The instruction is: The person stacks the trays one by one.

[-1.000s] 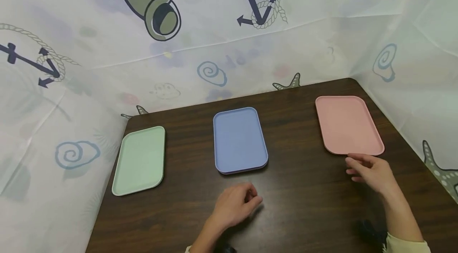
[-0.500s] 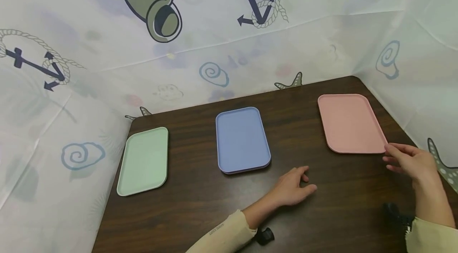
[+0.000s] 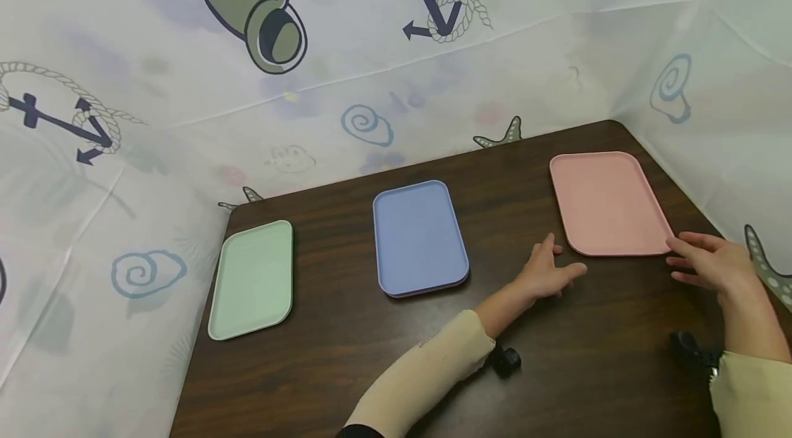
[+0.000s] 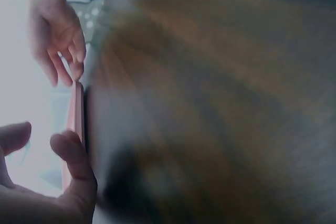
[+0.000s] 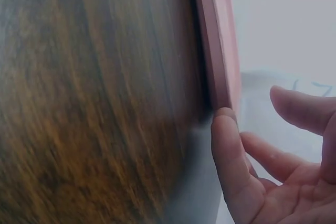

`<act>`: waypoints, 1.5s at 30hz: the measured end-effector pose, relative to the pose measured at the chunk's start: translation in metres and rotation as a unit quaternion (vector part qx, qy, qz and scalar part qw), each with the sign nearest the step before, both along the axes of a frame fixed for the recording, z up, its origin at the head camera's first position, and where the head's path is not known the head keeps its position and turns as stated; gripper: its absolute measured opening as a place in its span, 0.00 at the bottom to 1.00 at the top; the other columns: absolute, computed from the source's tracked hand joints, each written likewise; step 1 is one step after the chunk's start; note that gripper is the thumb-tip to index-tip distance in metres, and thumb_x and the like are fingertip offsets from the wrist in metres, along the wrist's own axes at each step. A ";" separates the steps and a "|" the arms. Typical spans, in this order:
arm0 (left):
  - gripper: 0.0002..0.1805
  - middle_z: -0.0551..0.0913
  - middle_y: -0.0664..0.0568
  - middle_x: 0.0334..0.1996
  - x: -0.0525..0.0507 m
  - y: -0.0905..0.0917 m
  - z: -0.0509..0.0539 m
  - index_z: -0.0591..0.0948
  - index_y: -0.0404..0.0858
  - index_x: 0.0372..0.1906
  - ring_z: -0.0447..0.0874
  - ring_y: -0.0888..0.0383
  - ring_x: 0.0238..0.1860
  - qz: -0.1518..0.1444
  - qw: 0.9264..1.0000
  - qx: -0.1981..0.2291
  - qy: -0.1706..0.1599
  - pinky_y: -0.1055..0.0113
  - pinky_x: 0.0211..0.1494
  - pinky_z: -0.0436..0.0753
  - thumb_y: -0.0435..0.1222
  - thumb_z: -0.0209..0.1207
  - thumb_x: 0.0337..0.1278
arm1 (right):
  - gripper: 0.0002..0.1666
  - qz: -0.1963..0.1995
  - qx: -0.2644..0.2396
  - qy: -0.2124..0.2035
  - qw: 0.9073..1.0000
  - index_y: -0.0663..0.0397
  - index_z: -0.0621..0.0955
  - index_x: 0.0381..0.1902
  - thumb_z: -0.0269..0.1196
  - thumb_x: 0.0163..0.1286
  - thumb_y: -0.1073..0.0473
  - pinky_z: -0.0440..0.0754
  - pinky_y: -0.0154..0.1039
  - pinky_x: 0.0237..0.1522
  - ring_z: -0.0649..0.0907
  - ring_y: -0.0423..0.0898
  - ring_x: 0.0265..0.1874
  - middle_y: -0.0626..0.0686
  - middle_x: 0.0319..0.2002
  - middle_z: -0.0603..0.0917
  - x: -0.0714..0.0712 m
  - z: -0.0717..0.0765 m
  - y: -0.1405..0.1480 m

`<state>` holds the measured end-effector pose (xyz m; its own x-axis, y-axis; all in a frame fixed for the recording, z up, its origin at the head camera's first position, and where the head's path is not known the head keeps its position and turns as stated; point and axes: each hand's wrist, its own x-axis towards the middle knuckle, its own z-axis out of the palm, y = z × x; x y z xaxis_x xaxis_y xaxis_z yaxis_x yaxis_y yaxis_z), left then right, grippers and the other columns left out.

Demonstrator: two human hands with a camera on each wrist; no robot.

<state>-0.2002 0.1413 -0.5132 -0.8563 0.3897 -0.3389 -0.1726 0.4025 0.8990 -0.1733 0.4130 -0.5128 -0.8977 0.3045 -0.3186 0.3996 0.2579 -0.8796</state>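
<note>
A pink rectangular tray (image 3: 609, 204) lies at the right end of the table. My right hand (image 3: 718, 265) is at its near right corner, fingers spread. In the right wrist view a fingertip (image 5: 226, 114) meets the edge of the pink tray (image 5: 223, 40). My left hand (image 3: 547, 271) hovers beside the tray's near left corner, thumb and fingers apart and holding nothing. The left wrist view shows its curved finger (image 4: 73, 156) close to the tray's edge; whether it touches is unclear. A blue tray (image 3: 421, 238) lies mid-table, with a second edge showing beneath it.
A light green tray (image 3: 254, 280) lies at the table's left side. The dark wooden table (image 3: 309, 369) is backed by a white patterned cloth (image 3: 346, 46), which also hangs along both sides. A black wrist device (image 3: 506, 361) hangs below the left sleeve.
My left hand has travelled right and away from me, from in front of the blue tray to the pink tray. My right hand has shifted right to the pink tray's corner. The trays stay put.
</note>
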 end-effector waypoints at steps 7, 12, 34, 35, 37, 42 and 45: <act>0.46 0.70 0.61 0.51 -0.013 0.015 0.001 0.53 0.44 0.78 0.82 0.61 0.26 -0.016 0.998 0.030 -0.049 0.70 0.27 0.78 0.42 0.66 0.60 | 0.43 0.045 -0.014 -0.014 0.999 0.81 0.47 0.71 0.53 0.75 0.56 0.85 0.41 0.33 0.83 0.32 0.25 0.34 0.27 0.76 -0.005 -0.004 0.006; 0.45 0.68 0.60 0.51 -0.013 0.018 -0.001 0.55 0.43 0.77 0.80 0.57 0.23 -0.016 0.999 0.004 -0.044 0.70 0.28 0.77 0.43 0.66 0.59 | 0.38 0.048 -0.022 -0.007 0.999 0.81 0.46 0.71 0.50 0.75 0.64 0.85 0.42 0.34 0.83 0.33 0.25 0.34 0.27 0.75 -0.008 -0.009 0.007; 0.20 0.75 0.62 0.27 -0.013 0.022 -0.017 0.80 0.36 0.56 0.72 0.65 0.15 0.125 0.989 0.077 0.013 0.74 0.19 0.69 0.31 0.65 0.58 | 0.36 0.060 -0.055 -0.027 0.996 0.87 0.50 0.67 0.53 0.74 0.68 0.84 0.41 0.36 0.86 0.39 0.27 0.39 0.27 0.81 0.002 -0.004 -0.001; 0.19 0.75 0.62 0.25 -0.012 0.022 -0.017 0.81 0.36 0.55 0.71 0.65 0.15 0.142 0.987 0.076 0.013 0.75 0.19 0.69 0.31 0.65 0.56 | 0.37 0.069 -0.057 -0.026 0.996 0.88 0.50 0.67 0.53 0.74 0.67 0.84 0.41 0.37 0.86 0.39 0.28 0.39 0.28 0.81 0.003 -0.005 -0.002; 0.16 0.75 0.61 0.23 -0.012 0.022 -0.017 0.82 0.37 0.50 0.71 0.65 0.14 0.168 0.983 0.070 0.021 0.75 0.19 0.71 0.30 0.66 0.55 | 0.37 0.080 -0.061 -0.027 0.995 0.88 0.50 0.66 0.54 0.74 0.66 0.84 0.41 0.37 0.87 0.40 0.29 0.40 0.29 0.82 0.006 -0.004 -0.003; 0.13 0.75 0.61 0.21 -0.013 0.020 -0.017 0.81 0.39 0.43 0.70 0.66 0.19 0.190 0.979 0.035 0.061 0.73 0.26 0.71 0.31 0.68 0.51 | 0.38 0.092 -0.065 -0.020 0.993 0.88 0.51 0.66 0.56 0.73 0.65 0.84 0.42 0.39 0.87 0.41 0.31 0.43 0.30 0.84 0.013 -0.002 -0.007; 0.13 0.74 0.61 0.21 -0.013 0.019 -0.018 0.80 0.41 0.41 0.69 0.66 0.22 0.191 0.979 0.025 0.062 0.72 0.27 0.70 0.31 0.69 0.50 | 0.38 0.093 -0.055 -0.015 0.994 0.88 0.52 0.65 0.56 0.73 0.65 0.84 0.42 0.39 0.87 0.41 0.31 0.43 0.31 0.84 0.018 -0.001 -0.009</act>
